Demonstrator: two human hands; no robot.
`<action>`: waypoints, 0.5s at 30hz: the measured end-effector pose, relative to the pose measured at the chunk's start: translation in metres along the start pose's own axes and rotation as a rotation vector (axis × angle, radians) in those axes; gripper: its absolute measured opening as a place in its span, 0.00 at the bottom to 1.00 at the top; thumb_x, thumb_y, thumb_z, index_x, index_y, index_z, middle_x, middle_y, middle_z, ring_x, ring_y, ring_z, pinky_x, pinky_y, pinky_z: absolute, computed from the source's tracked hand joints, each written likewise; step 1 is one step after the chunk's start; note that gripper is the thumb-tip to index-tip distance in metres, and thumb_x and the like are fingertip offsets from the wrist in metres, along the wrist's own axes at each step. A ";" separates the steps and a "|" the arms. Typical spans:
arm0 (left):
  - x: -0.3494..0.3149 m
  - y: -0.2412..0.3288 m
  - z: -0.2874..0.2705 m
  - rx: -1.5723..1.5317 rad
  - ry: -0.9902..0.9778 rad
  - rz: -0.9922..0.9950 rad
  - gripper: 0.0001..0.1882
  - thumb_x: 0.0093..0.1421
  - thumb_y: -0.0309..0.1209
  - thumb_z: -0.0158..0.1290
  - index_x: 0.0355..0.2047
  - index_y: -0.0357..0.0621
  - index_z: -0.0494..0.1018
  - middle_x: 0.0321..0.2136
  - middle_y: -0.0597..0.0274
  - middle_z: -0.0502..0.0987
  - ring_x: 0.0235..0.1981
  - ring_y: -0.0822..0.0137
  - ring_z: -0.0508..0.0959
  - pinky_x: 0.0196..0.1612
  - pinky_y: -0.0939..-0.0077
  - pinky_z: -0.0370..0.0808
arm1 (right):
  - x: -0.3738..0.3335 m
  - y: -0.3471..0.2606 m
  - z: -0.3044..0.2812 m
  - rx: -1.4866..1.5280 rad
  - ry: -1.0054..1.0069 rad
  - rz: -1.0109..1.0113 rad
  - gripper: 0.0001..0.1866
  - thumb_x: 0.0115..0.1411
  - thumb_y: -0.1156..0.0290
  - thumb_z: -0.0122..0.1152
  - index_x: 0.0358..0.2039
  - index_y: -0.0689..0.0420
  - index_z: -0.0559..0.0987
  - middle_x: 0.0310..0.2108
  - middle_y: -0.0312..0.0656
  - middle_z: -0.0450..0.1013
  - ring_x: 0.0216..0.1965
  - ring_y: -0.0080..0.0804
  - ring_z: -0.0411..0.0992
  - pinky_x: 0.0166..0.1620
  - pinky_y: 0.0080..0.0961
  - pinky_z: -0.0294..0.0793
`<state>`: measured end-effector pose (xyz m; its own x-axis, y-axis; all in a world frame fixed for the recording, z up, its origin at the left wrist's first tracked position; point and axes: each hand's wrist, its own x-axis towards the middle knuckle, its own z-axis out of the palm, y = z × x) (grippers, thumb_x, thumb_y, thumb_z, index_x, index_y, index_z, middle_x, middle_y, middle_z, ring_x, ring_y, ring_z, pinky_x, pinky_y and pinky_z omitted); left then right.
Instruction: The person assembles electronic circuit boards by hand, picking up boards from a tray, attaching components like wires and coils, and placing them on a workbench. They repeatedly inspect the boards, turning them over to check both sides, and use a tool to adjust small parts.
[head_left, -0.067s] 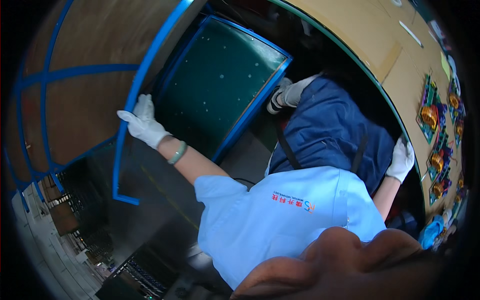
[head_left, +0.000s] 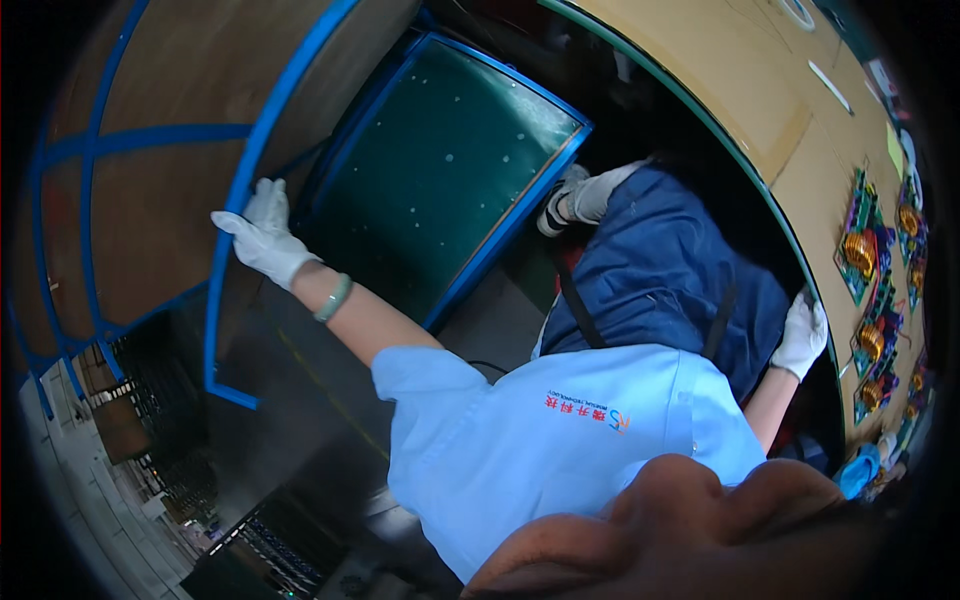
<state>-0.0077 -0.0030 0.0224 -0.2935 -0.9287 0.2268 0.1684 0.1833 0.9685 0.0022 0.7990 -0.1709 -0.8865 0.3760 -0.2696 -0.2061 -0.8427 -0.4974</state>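
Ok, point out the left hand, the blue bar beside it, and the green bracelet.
Left hand (head_left: 268, 245), head view: its gloved middle.
Blue bar (head_left: 251, 150), head view: stretch above the hand.
Green bracelet (head_left: 337, 298), head view: middle of the band.

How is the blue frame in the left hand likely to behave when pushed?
The blue frame is probably stiff: its bars cross against brown panels. It may feel heavy, given those panels' size. Slipping seems unlikely: the gloved left hand grips one bar.

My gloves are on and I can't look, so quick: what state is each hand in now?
Left hand: closed on the blue bar.
Right hand: at the edge of the table; grip can't be told.
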 end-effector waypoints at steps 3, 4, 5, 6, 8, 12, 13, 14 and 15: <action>0.086 0.002 0.016 -0.023 -0.135 0.159 0.50 0.70 0.62 0.38 0.53 0.09 0.63 0.49 0.21 0.73 0.49 0.39 0.80 0.55 0.57 0.80 | 0.003 0.019 0.012 -0.028 0.009 -0.062 0.29 0.56 0.88 0.54 0.60 0.73 0.67 0.59 0.58 0.68 0.63 0.54 0.65 0.70 0.50 0.59; 0.095 0.005 0.021 0.030 -0.144 0.241 0.49 0.70 0.61 0.39 0.55 0.09 0.61 0.53 0.23 0.72 0.52 0.41 0.78 0.58 0.57 0.78 | 0.001 0.018 0.018 -0.021 -0.009 -0.052 0.29 0.56 0.88 0.53 0.60 0.72 0.67 0.59 0.58 0.68 0.62 0.54 0.65 0.70 0.50 0.59; 0.103 0.004 0.027 0.083 -0.157 0.325 0.48 0.71 0.59 0.39 0.56 0.10 0.59 0.56 0.25 0.70 0.55 0.42 0.76 0.60 0.57 0.76 | -0.003 0.019 0.024 -0.010 -0.024 -0.043 0.28 0.56 0.88 0.53 0.60 0.72 0.67 0.59 0.58 0.68 0.62 0.54 0.65 0.70 0.50 0.59; 0.116 -0.002 0.034 -0.228 -0.172 0.247 0.42 0.71 0.54 0.45 0.62 0.17 0.55 0.63 0.33 0.65 0.60 0.46 0.72 0.65 0.56 0.70 | -0.011 0.017 0.025 -0.001 -0.031 -0.042 0.28 0.56 0.89 0.52 0.60 0.72 0.67 0.58 0.58 0.69 0.62 0.54 0.65 0.70 0.50 0.59; 0.119 -0.026 0.041 -0.073 -0.047 0.399 0.41 0.70 0.51 0.48 0.66 0.24 0.52 0.63 0.37 0.65 0.61 0.49 0.71 0.67 0.57 0.67 | -0.010 0.016 0.024 -0.020 -0.030 -0.060 0.28 0.56 0.89 0.52 0.59 0.71 0.68 0.59 0.58 0.69 0.62 0.54 0.65 0.70 0.50 0.59; 0.120 -0.125 0.042 0.065 0.028 0.293 0.24 0.67 0.43 0.54 0.52 0.36 0.67 0.42 0.54 0.74 0.42 0.59 0.76 0.50 0.65 0.75 | -0.013 0.009 0.028 0.004 0.008 -0.026 0.28 0.56 0.89 0.53 0.59 0.71 0.68 0.58 0.57 0.69 0.63 0.53 0.65 0.69 0.50 0.60; 0.115 -0.153 0.035 0.062 -0.012 0.223 0.20 0.67 0.42 0.54 0.47 0.37 0.70 0.37 0.57 0.75 0.38 0.61 0.76 0.46 0.66 0.76 | -0.016 0.014 0.035 -0.011 0.000 -0.040 0.27 0.56 0.88 0.53 0.59 0.71 0.68 0.58 0.58 0.69 0.62 0.53 0.65 0.69 0.51 0.60; 0.090 -0.191 0.032 -0.074 -0.086 -0.022 0.13 0.68 0.39 0.52 0.40 0.41 0.70 0.32 0.61 0.72 0.34 0.63 0.74 0.41 0.67 0.75 | -0.019 0.018 0.040 -0.005 -0.010 -0.058 0.28 0.56 0.88 0.53 0.59 0.71 0.68 0.58 0.58 0.69 0.62 0.53 0.65 0.69 0.51 0.60; 0.065 -0.228 0.027 -0.197 -0.123 -0.274 0.10 0.68 0.36 0.51 0.32 0.45 0.70 0.27 0.65 0.69 0.30 0.65 0.72 0.37 0.69 0.74 | -0.021 0.024 0.046 0.007 -0.024 -0.078 0.28 0.56 0.88 0.53 0.59 0.70 0.68 0.59 0.58 0.69 0.63 0.53 0.65 0.69 0.51 0.60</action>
<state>-0.0909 -0.0966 -0.1807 -0.4621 -0.8867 -0.0160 0.2427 -0.1438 0.9594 -0.0033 0.7535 -0.1398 -0.8773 0.4316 -0.2099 -0.2783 -0.8138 -0.5101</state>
